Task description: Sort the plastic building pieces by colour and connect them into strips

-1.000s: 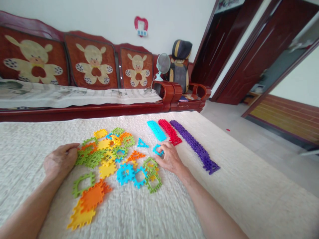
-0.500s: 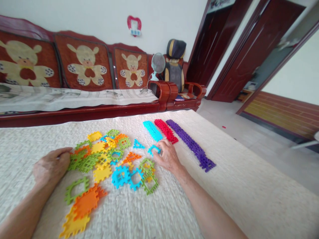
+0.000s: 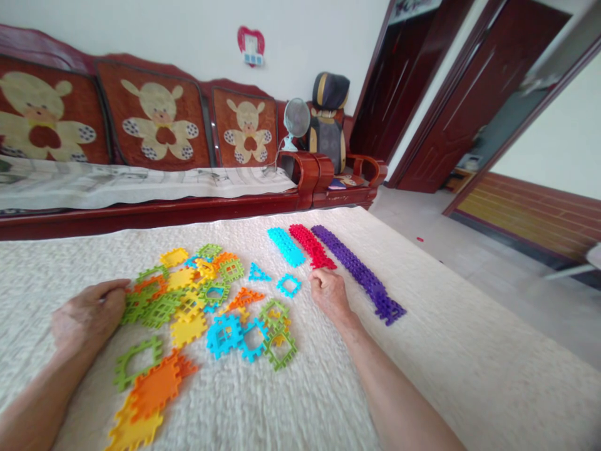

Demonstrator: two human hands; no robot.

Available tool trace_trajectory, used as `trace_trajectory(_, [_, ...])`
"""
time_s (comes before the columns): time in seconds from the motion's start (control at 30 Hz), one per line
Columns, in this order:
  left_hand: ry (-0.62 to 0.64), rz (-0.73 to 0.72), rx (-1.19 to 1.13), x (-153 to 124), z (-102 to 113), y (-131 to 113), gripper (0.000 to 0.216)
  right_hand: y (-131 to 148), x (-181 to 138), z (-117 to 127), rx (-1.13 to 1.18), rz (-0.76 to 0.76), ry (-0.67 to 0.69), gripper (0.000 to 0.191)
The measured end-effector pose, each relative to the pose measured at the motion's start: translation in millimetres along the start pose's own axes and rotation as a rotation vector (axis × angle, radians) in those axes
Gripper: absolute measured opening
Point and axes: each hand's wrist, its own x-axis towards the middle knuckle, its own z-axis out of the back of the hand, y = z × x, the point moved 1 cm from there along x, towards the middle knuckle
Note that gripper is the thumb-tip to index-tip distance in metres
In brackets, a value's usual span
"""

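Note:
My left hand (image 3: 91,316) rests on the table with its fingers curled, against green building pieces (image 3: 161,308) at the pile's left edge. Whether its hidden fingertips hold anything is unclear. My right hand (image 3: 331,294) is closed, with no piece showing in it, just below the near end of a red strip (image 3: 312,246) of interlocked pieces. To its left lies a blue open-centred piece (image 3: 297,277), apart from the fingers, and beyond that a blue triangular piece (image 3: 258,274). A short blue strip (image 3: 286,245) and a long purple strip (image 3: 359,270) flank the red one.
Loose toothed plates lie left of centre, among them a yellow one (image 3: 188,329), an orange one (image 3: 157,388) and blue ones (image 3: 225,336). The table has a cream textured cloth (image 3: 451,351). Behind it stand a wooden sofa (image 3: 211,205) and a small fan (image 3: 296,120).
My right hand has let go of the blue open-centred piece and moved slightly right, its fingers now curled. That piece stays on the cloth. My left hand keeps its place by the pile.

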Motion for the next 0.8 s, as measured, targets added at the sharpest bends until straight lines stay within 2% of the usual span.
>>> trace_trajectory(0.37, [0.015,0.011,-0.002,-1,2,-3,0.048,-10,6,-3,0.055,0.057,0.002,0.021])
trace_trajectory(0.8, [0.013,0.005,-0.010,-2,3,-4,0.048,-12,10,0,0.069,0.056,0.009,0.022])
